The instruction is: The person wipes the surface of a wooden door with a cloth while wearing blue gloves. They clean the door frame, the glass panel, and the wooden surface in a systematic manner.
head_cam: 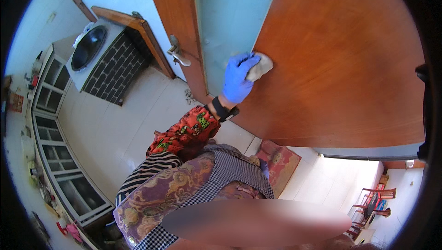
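Note:
My left hand wears a blue glove and is closed on a pale folded cloth. The cloth lies against a brown wooden door, beside the lower part of its frosted glass panel. A metal lever handle sits on the door's left stile. On my left arm are a red patterned oversleeve and a black wristband. A sliver of blue glove, seemingly my right hand, shows past the edge of my checked-trim apron; most of it is hidden.
A red patterned mat lies on the pale tiled floor below the door. At left are a counter with a dark oval basin and a row of glass-fronted cabinets. Chairs around a table stand far right.

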Demonstrator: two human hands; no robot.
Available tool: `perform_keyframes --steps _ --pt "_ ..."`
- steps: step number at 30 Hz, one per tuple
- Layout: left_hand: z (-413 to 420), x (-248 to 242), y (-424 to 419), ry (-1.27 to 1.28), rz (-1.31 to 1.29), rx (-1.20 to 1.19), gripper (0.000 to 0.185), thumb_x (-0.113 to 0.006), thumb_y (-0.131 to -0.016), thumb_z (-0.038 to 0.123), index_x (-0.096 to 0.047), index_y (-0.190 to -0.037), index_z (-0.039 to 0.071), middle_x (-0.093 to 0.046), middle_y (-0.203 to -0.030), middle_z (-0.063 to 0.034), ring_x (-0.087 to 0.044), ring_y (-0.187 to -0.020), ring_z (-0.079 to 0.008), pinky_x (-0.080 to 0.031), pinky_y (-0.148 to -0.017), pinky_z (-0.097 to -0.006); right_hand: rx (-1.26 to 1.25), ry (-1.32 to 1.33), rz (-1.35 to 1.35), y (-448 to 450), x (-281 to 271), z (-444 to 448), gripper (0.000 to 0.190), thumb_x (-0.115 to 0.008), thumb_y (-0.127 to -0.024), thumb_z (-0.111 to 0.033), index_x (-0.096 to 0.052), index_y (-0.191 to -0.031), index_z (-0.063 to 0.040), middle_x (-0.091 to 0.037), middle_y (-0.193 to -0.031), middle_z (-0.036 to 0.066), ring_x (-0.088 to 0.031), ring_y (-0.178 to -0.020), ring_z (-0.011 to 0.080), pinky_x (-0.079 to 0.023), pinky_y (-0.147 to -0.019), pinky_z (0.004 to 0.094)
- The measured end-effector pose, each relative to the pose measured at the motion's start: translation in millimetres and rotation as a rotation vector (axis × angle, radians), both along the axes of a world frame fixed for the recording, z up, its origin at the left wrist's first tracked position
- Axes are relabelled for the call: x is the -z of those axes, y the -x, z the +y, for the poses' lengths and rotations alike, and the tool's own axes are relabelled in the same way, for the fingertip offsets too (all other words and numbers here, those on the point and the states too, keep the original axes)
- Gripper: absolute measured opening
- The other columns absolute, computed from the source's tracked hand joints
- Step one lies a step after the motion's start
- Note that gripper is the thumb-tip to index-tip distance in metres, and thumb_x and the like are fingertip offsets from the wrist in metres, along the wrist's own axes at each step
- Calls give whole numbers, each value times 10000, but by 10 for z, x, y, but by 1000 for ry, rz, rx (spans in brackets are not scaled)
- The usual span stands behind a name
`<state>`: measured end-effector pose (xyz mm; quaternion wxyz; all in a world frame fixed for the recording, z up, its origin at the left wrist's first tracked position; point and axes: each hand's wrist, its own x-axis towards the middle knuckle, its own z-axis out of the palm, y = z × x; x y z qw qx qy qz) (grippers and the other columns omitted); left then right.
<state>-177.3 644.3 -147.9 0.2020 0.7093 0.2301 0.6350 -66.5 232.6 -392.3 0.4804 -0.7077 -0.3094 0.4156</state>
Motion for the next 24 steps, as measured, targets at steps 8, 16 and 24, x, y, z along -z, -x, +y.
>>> perform_keyframes --steps 8,16,24 --pt "77 58 9 -59 83 -17 398 -735 -764 -92 -675 -1124 67 -641 -1106 -152 -641 -995 -336 -537 -844 -377 -192 -105 65 6 -196 251 274 -561 -910 13 -687 -1153 2 -733 -997 99 -699 -938 232 -542 -844 356" --pt "45 383 353 133 -31 -148 362 -686 -793 -83 -692 -1118 74 -660 -1032 -131 -654 -991 -318 -538 -871 -380 -151 5 64 51 -351 455 241 -590 -907 -18 -713 -1112 6 -758 -1005 124 -714 -937 238 -553 -870 364" --pt "1330 61 1036 80 -444 -334 211 -627 -896 -55 -640 -1089 29 -608 -908 -36 -579 -842 -158 -480 -768 -301 -252 -39 -118 165 -57 714 284 -591 -917 -20 -681 -1184 10 -756 -1079 112 -712 -988 230 -555 -886 365"
